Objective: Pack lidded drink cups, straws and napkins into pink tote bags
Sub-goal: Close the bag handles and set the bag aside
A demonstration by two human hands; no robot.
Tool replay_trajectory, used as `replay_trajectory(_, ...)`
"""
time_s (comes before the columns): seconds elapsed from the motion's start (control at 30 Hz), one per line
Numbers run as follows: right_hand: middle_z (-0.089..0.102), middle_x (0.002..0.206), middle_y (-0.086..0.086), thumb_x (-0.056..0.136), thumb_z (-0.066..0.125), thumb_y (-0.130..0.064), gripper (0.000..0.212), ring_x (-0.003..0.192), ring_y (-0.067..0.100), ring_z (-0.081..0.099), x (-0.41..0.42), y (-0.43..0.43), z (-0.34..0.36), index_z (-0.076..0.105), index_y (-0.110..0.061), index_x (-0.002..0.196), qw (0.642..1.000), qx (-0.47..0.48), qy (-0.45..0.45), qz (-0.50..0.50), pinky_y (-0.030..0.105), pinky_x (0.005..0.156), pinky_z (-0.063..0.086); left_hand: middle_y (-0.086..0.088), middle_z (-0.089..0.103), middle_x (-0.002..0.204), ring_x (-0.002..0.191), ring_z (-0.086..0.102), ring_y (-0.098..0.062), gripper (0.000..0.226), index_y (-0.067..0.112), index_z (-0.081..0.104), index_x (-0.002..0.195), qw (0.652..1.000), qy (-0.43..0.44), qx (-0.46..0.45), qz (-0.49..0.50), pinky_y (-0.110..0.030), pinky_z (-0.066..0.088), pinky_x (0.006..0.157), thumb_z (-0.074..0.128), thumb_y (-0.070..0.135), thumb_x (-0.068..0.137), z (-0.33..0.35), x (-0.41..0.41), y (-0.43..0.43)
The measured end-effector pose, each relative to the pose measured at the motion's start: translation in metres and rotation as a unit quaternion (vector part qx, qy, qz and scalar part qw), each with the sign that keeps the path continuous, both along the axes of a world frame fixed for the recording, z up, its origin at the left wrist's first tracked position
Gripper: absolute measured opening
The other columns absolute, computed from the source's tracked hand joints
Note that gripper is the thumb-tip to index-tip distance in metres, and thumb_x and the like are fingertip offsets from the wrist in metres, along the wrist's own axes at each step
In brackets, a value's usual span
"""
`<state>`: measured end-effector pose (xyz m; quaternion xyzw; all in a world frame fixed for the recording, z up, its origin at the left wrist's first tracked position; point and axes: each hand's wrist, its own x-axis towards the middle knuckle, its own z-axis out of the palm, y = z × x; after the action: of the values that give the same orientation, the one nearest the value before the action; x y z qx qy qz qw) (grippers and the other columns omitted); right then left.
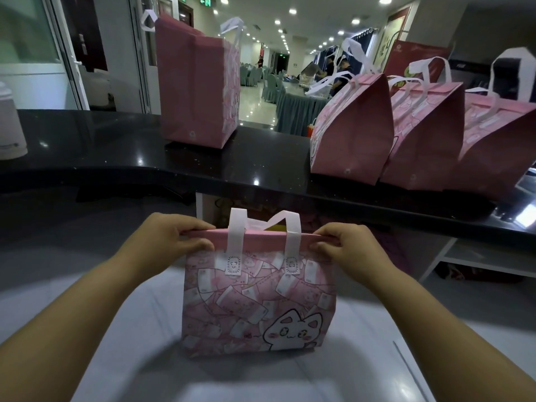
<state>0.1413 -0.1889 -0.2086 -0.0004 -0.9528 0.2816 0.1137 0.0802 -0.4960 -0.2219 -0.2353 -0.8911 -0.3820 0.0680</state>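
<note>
**Both hands pinch the tote's top edge**

Forearms reach in from the bottom corners across a pale work surface (139,338), where the pink tote bag (258,303) stands upright, its cat print facing the camera. The left hand (179,236) pinches the folded top edge at the bag's left corner, thumb in front and fingers curled over the back. The right hand (345,245) grips the opposite corner in the same way. Between them the two white handles (236,230) stand up untouched. The mouth looks pressed nearly flat, and what is inside cannot be seen.

The bag looks like thin non-woven fabric: light, soft-walled, likely to buckle if squeezed at the sides. If lidded cups are in it, it should be kept level and lifted by both handles together, not by one corner, since a tilt could tip a drink.

Beyond, on the black counter (232,166), another pink tote (194,88) stands open-topped. Three closed totes (356,126) sit side by side, touching, to the right.
</note>
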Motion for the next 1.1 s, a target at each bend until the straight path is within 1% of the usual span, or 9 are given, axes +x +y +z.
replay_trajectory(0.1, 0.068, 0.079, -0.010, 0.086, 0.068, -0.018, 0.009, 0.076, 0.004, 0.063, 0.001, 0.000, 0.001, 0.074, -0.021, 0.092, 0.999, -0.011, 0.041, -0.002, 0.024, 0.069, 0.055, 0.016, 0.067, 0.080, 0.075, 0.066, -0.004, 0.020, 0.031, 0.071, 0.091, 0.999, 0.043, -0.001, -0.007, -0.019, 0.056, 0.066, 0.073, 0.021, 0.074, 0.003, 0.002, -0.003)
replay_trajectory(0.23, 0.067, 0.074, -0.014, 0.082, 0.072, -0.014, 0.013, 0.067, -0.003, 0.063, -0.001, 0.000, 0.017, 0.072, -0.027, 0.081, 0.992, -0.055, 0.116, 0.014, 0.010, 0.059, 0.049, 0.019, 0.068, 0.074, 0.080, 0.064, 0.002, 0.024, 0.044, 0.062, 0.084, 0.994, 0.101, 0.037, -0.026, -0.013, 0.054, 0.064, 0.070, 0.023, 0.074, 0.025, 0.004, -0.006)
replay_trajectory(0.4, 0.066, 0.071, -0.014, 0.079, 0.075, -0.016, 0.003, 0.061, -0.007, 0.058, -0.006, -0.002, 0.065, 0.073, -0.018, 0.081, 0.970, -0.091, 0.224, 0.026, 0.006, 0.058, 0.044, 0.020, 0.066, 0.085, 0.087, 0.062, 0.004, 0.023, 0.027, 0.067, 0.099, 0.984, 0.162, 0.074, -0.011, -0.010, 0.052, 0.073, 0.066, 0.014, 0.081, 0.072, -0.006, -0.005)
replay_trajectory(0.5, 0.065, 0.072, -0.012, 0.080, 0.074, -0.018, 0.009, 0.063, 0.002, 0.058, -0.009, -0.002, 0.100, 0.067, -0.023, 0.078, 0.951, -0.099, 0.290, 0.033, 0.014, 0.059, 0.048, 0.016, 0.064, 0.094, 0.089, 0.063, 0.004, 0.027, 0.030, 0.065, 0.101, 0.971, 0.210, 0.115, -0.005, -0.008, 0.051, 0.076, 0.066, 0.013, 0.081, 0.110, -0.015, -0.003)
replay_trajectory(0.6, 0.066, 0.076, 0.002, 0.081, 0.073, -0.021, 0.011, 0.069, 0.022, 0.063, -0.015, -0.003, 0.132, 0.065, -0.014, 0.080, 0.931, -0.108, 0.349, 0.021, 0.036, 0.063, 0.055, 0.012, 0.065, 0.094, 0.084, 0.062, 0.010, 0.024, 0.027, 0.066, 0.100, 0.956, 0.240, 0.171, 0.010, -0.004, 0.048, 0.072, 0.067, 0.013, 0.081, 0.146, -0.024, 0.004)
replay_trajectory(0.77, 0.064, 0.075, -0.004, 0.082, 0.073, -0.020, 0.017, 0.066, 0.011, 0.063, -0.019, -0.006, 0.174, 0.065, -0.005, 0.084, 0.906, -0.115, 0.407, 0.028, 0.028, 0.059, 0.056, 0.001, 0.064, 0.108, 0.094, 0.062, -0.010, 0.030, 0.015, 0.062, 0.116, 0.942, 0.291, 0.161, 0.042, -0.016, 0.050, 0.077, 0.062, 0.012, 0.086, 0.185, -0.048, 0.021)
replay_trajectory(0.87, 0.060, 0.070, -0.013, 0.081, 0.073, -0.020, 0.013, 0.060, 0.002, 0.058, -0.024, -0.004, 0.188, 0.064, -0.011, 0.082, 0.893, -0.075, 0.443, 0.012, 0.014, 0.052, 0.050, 0.001, 0.062, 0.107, 0.098, 0.060, -0.015, 0.031, 0.016, 0.060, 0.118, 0.948, 0.283, 0.141, 0.029, -0.026, 0.050, 0.083, 0.057, 0.006, 0.089, 0.193, -0.066, 0.029)
replay_trajectory(0.97, 0.058, 0.069, -0.016, 0.082, 0.073, -0.020, 0.011, 0.057, 0.001, 0.057, -0.032, -0.005, 0.191, 0.064, -0.015, 0.081, 0.890, -0.045, 0.455, 0.001, 0.016, 0.052, 0.049, -0.002, 0.063, 0.110, 0.100, 0.060, -0.020, 0.036, 0.016, 0.058, 0.122, 0.957, 0.254, 0.131, 0.040, -0.042, 0.050, 0.091, 0.053, 0.002, 0.089, 0.189, -0.081, 0.041)
replay_trajectory(1.1, 0.058, 0.066, -0.008, 0.081, 0.073, -0.019, 0.014, 0.058, 0.011, 0.056, -0.049, -0.006, 0.179, 0.062, -0.011, 0.078, 0.892, 0.002, 0.451, -0.025, 0.031, 0.054, 0.050, -0.007, 0.060, 0.122, 0.098, 0.055, -0.013, 0.039, 0.015, 0.057, 0.124, 0.966, 0.224, 0.110, 0.065, -0.029, 0.045, 0.086, 0.064, 0.011, 0.085, 0.175, -0.086, 0.059)
